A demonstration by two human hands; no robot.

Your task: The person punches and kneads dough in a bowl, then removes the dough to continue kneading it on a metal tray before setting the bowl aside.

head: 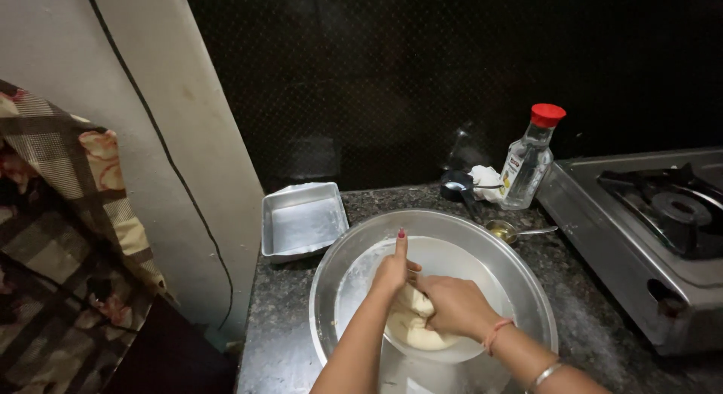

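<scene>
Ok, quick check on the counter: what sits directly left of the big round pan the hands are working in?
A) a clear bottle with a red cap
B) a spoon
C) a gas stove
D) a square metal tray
D: the square metal tray stands at the upper left of the round pan, while the stove, red-capped bottle and spoon all lie to its right.

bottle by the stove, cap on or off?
Cap on. The clear bottle stands upright on the counter with its red cap seated on the neck. Whether it is screwed tight, cannot tell.
</scene>
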